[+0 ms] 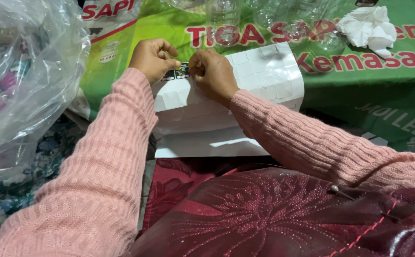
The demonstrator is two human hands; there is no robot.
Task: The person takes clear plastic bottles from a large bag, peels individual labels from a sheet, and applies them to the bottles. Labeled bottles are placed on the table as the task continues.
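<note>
I see a small dark label sticker [182,71] at the top left corner of a white sticker sheet [264,76], pinched between my left hand [152,58] and right hand [213,72], both closed with fingertips on the sticker. The sheet lies on a green printed banner [359,90] over the table. Clear plastic bottles [224,16] and a crumpled white tissue [370,24] sit beyond it, a clear plastic bag [22,71] to the left.

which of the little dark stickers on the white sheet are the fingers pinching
The right-hand sticker of the pair, pinched between left hand and right hand. The other sticker lies flat beside it, under the left thumb's edge.
</note>
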